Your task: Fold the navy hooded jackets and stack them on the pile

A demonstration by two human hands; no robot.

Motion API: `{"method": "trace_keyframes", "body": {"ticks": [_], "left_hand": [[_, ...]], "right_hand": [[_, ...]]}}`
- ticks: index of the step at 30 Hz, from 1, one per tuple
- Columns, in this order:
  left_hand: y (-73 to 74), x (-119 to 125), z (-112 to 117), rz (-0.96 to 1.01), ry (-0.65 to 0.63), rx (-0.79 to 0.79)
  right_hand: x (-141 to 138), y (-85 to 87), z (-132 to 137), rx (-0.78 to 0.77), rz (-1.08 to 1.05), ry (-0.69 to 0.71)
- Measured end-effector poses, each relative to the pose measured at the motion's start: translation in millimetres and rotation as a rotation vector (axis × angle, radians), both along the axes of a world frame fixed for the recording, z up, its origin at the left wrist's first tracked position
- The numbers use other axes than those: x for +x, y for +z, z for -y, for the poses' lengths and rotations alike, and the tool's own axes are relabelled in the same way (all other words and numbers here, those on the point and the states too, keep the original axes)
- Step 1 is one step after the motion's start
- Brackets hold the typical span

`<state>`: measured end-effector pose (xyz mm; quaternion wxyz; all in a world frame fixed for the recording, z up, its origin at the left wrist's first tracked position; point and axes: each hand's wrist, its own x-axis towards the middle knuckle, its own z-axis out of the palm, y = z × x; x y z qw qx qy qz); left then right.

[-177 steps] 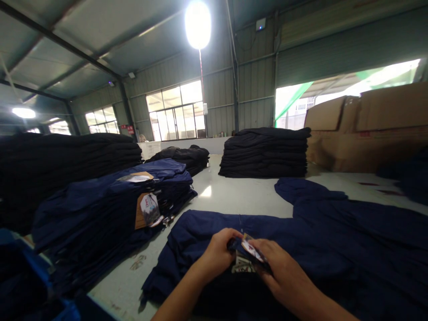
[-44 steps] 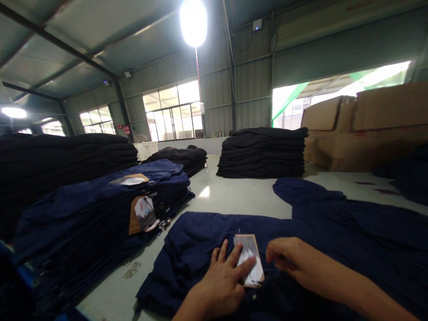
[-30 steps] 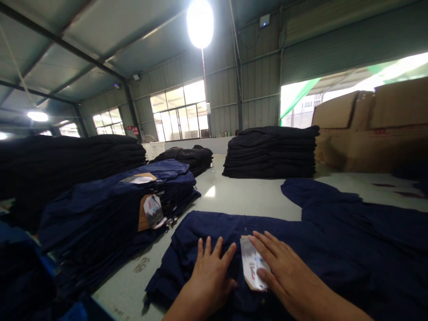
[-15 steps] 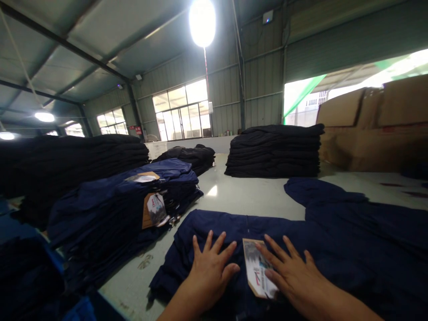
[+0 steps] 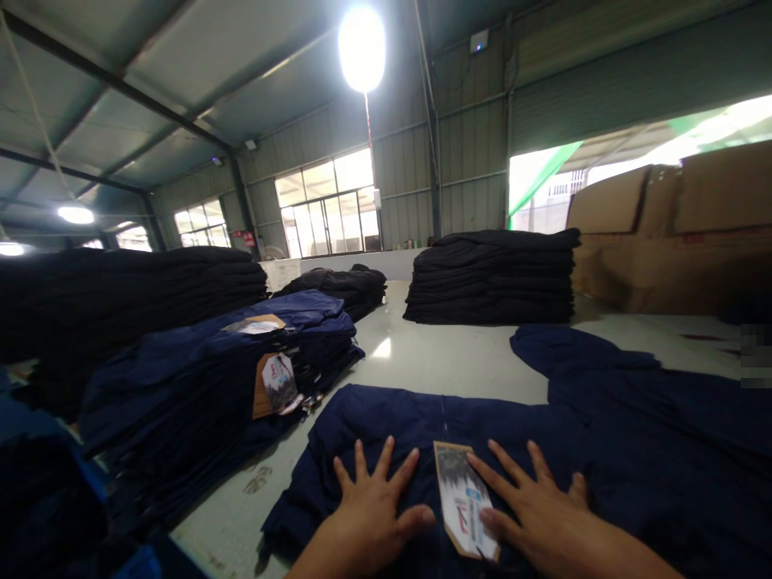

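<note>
A navy blue garment (image 5: pixel 386 410) lies spread on the pale table in front of me, a hang tag (image 5: pixel 461 503) resting on its middle. My left hand (image 5: pixel 377 515) presses flat on the cloth, left of the tag, with its fingers spread. On the other side, my right hand (image 5: pixel 536 507) lies open on the garment, its index finger and thumb at the tag's right edge. More navy cloth (image 5: pixel 651 434) stretches away to the right. Neither hand grips anything.
Left of me is a stack of navy garments (image 5: pixel 211 354) with hang tags. Black folded stacks stand behind it (image 5: pixel 181 281) and at the table's back (image 5: pixel 491 277). Cardboard boxes (image 5: pixel 627 265) are at the right. The pale tabletop (image 5: pixel 440 346) shows between the piles.
Both hands have shifted slightly down in view, still flat with fingers spread. The tag now shows more fully between them. The whole view has tilted a little upward.
</note>
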<state>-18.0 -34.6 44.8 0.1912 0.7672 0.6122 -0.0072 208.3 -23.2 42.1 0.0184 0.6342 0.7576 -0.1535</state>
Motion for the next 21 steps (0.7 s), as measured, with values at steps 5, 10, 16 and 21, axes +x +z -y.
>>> {"method": "trace_keyframes", "body": {"ticks": [5,10,16,21], "left_hand": [[-7.1,-11,-11,-0.075,0.062,0.185],[-23.8,-18,-16,-0.076,0.192,0.06],[-23.6,-14,-11,-0.108,0.219,0.069],[-17.2,-21,2,-0.05,0.038,0.156]], "right_hand": [[10,-1.3,-17,0.087,0.022,-0.14],[23,-19.8,-27,-0.033,0.006,-0.196],[21,-4.7,-18,-0.046,0.052,-0.134],[5,18.6,9,-0.002,-0.045,0.041]]}}
